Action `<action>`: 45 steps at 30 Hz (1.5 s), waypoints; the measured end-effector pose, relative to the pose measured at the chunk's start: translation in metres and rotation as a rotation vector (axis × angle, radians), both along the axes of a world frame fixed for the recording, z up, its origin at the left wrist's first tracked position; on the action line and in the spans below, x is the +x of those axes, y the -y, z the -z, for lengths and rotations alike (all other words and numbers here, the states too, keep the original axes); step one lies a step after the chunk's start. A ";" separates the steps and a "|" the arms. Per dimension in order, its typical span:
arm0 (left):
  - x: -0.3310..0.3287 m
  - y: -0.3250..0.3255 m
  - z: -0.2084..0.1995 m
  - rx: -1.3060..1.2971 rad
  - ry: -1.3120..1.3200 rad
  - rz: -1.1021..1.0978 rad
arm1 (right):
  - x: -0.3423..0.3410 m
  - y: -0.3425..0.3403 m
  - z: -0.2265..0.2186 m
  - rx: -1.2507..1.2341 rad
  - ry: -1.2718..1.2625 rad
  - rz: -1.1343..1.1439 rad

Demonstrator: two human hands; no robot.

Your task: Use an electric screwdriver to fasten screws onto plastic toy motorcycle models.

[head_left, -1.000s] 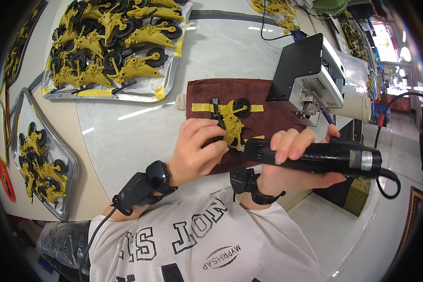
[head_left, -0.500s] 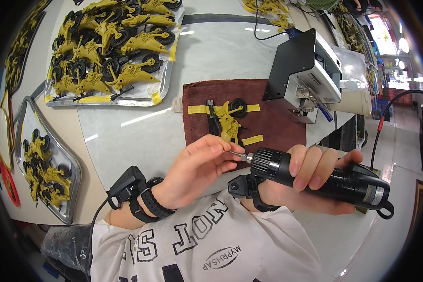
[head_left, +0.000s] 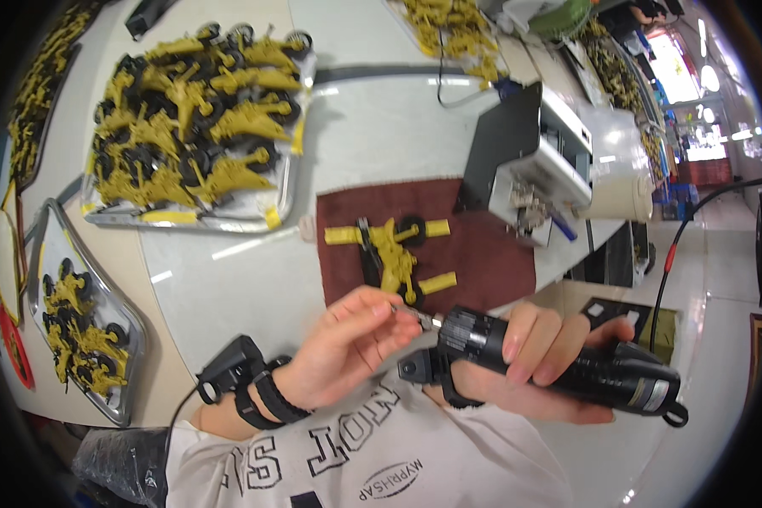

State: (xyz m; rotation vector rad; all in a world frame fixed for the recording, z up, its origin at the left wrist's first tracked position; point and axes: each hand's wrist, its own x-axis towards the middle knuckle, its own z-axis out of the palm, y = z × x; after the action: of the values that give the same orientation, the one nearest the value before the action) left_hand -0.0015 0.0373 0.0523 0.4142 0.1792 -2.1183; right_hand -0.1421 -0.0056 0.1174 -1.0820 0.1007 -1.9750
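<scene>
My right hand (head_left: 543, 347) is wrapped around a black electric screwdriver (head_left: 622, 381), its bit pointing left. At the bit (head_left: 418, 317), the thumb and fingertips of my left hand (head_left: 343, 339) close in a pinch on its tip. Whether a screw sits there is too small to tell. Just beyond my hands, a yellow toy motorcycle (head_left: 391, 254) with black wheels lies on a dark red cloth (head_left: 504, 267). Yellow tape strips (head_left: 437, 282) are on the cloth beside it.
A boxy black-and-white bench machine (head_left: 559, 148) stands at the cloth's right edge. At the far left, a metal tray (head_left: 148, 222) is heaped with yellow motorcycles; a smaller tray (head_left: 137, 343) nearer me holds several more. A cable (head_left: 670, 254) hangs at the right.
The view has shifted, so the bench appears lower. My hands have drawn slightly back from the motorcycle, uncovering its nearer wheel. My left fingers stay at the bit.
</scene>
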 end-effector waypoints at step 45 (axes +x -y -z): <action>0.004 0.020 0.015 -0.915 1.560 0.002 | -0.016 0.030 0.008 0.085 -0.318 0.248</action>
State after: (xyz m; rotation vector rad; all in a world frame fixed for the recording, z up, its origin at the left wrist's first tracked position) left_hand 0.0023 0.0174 0.0369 1.2705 -1.5547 -1.1329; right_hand -0.1586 -0.0356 0.1091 -1.3730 0.5059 -1.9761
